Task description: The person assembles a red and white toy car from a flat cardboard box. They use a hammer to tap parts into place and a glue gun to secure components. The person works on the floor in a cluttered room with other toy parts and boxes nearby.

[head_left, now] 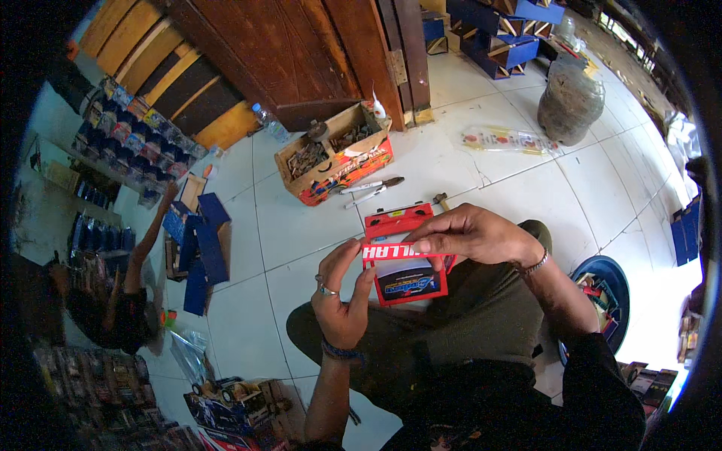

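A narrow red strip with white lettering (387, 252) is stretched level between my hands. My right hand (481, 237) pinches its right end between thumb and fingers. At the left end, the fingers of my left hand (342, 297) are curled, with the fingertips against the strip. Behind and below it lies a red toy truck body (412, 292) with a dark printed panel, over my crossed legs. A red front piece (395, 218) shows just beyond the strip. Whether it joins the body is hidden by the strip and my fingers.
Beyond my hands stand a box of small parts (338, 165), markers (368, 192) and a hammer (441, 200) on white tiles. A blue bucket (605, 293) is at right. Leftward, another person (113, 308) reaches toward blue wooden pieces (199, 252). A brown sack-like container (571, 101) sits far right.
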`<state>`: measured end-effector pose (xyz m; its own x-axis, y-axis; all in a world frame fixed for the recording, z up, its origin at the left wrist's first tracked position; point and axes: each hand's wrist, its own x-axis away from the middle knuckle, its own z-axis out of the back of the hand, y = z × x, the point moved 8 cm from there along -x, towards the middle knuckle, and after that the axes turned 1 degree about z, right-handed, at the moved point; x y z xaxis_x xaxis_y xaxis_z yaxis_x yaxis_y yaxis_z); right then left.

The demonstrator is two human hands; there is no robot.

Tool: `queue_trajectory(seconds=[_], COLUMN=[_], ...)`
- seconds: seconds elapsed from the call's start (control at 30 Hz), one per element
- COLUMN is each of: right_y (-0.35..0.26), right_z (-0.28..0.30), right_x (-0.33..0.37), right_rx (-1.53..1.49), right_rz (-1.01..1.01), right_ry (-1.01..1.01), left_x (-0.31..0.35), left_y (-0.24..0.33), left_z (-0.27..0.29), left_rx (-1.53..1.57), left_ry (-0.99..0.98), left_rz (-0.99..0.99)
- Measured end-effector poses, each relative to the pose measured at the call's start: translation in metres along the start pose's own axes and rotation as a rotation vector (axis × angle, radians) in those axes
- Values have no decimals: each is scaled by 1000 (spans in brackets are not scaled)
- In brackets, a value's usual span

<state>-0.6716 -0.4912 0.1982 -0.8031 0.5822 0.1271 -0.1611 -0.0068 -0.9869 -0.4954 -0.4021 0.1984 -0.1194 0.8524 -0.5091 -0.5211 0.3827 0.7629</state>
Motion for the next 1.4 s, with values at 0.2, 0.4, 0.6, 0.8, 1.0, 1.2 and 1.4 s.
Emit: queue_trajectory(seconds=[0.2,0.4,0.6,0.8,1.0,1.2,1.4], right_y=[-3,14,28,25,37,40,45], right_z=[8,19,15,8,-5,-7,-6], right_x=[5,12,29,45,54,52,50], right_rx=[19,131,-195,134,133,202,251], right_rz=[0,20,146,356,342,313,318], right_ry=[83,262,386,550,601,664,687], left_x=[15,22,29,33,42,47,51], left_y=[-28,-33,-41,-45,-56,-59,-64], left_z=[-9,-13,-14,-14,-17,-19,-22], left_rx=[152,241,215,176,378,447,540], left_ry=[55,130,138,138,190,195,175], left_rz=[188,148,277,300,413,449,537])
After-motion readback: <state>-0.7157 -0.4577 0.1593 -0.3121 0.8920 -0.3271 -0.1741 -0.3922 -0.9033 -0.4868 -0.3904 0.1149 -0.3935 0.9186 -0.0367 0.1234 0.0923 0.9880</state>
